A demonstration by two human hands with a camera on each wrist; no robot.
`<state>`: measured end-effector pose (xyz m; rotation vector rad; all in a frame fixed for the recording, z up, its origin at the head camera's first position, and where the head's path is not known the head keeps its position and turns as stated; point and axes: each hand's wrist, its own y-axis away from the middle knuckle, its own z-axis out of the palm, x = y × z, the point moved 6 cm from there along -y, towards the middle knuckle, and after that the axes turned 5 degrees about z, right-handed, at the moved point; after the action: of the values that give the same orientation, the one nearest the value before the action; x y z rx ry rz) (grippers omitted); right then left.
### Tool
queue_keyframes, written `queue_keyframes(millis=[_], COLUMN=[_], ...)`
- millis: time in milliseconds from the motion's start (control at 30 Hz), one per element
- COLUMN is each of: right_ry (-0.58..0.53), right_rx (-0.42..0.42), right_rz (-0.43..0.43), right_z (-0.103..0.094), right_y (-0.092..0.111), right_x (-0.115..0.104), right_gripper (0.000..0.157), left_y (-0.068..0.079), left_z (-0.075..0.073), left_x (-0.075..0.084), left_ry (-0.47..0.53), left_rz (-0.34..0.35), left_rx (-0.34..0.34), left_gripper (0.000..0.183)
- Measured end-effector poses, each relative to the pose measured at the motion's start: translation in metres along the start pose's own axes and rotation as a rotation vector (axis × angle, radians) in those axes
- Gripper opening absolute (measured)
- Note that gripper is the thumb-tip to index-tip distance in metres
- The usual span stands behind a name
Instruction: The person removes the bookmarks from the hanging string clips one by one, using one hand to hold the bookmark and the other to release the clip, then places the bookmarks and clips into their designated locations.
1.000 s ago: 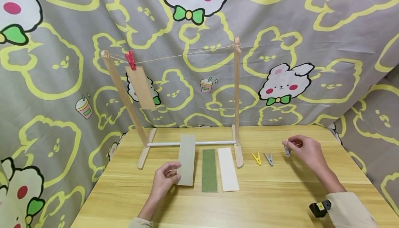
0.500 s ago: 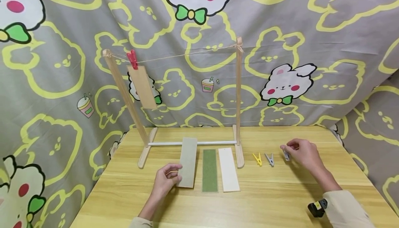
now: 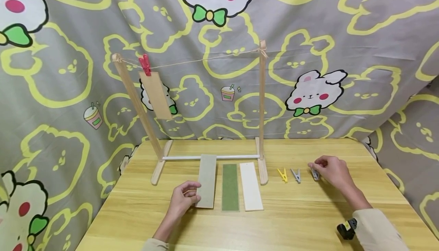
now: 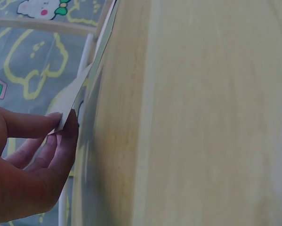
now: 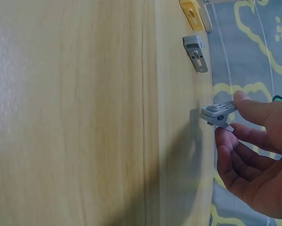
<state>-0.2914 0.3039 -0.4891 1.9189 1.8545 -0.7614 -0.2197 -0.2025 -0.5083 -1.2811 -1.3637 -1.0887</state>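
My left hand (image 3: 183, 199) pinches the left edge of a beige rectangular card (image 3: 207, 181) between thumb and fingertips; the left wrist view shows the card (image 4: 71, 96) tilted off the tabletop. To its right lie a green card (image 3: 230, 187) and a white card (image 3: 252, 186). At the right, my right hand (image 3: 333, 171) pinches a grey clothespin (image 5: 219, 113) by its handle ends, just above the table. Left of it lie another grey clothespin (image 3: 296, 175) and a yellow clothespin (image 3: 282, 175).
A wooden stand (image 3: 261, 102) with a string (image 3: 205, 59) between its posts stands at the back. From the string's left part hangs a tan card (image 3: 156, 95) under a red clothespin (image 3: 145, 65). A patterned curtain (image 3: 377, 53) closes off the table's far side.
The beige card has come down slightly toward the table in my left hand. My right hand, with the grey clothespin, has lowered a little and shifted slightly left.
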Motion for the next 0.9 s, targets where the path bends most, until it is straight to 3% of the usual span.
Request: queue_keyframes(millis=[433, 900], right_ry=[0.009, 0.043], right_rx=[-0.051, -0.126], right_rz=[0.019, 0.043], right_z=[0.008, 0.016], right_y=[-0.002, -0.004], right_x=[-0.004, -0.005], right_gripper=[0.034, 0.028], left_y=[0.001, -0.002], left_z=[0.001, 0.002], left_x=[-0.004, -0.011], left_ry=[-0.003, -0.079], left_rz=[-0.044, -0.058], left_rx=[-0.062, -0.086], left_gripper=[0.037, 0.038])
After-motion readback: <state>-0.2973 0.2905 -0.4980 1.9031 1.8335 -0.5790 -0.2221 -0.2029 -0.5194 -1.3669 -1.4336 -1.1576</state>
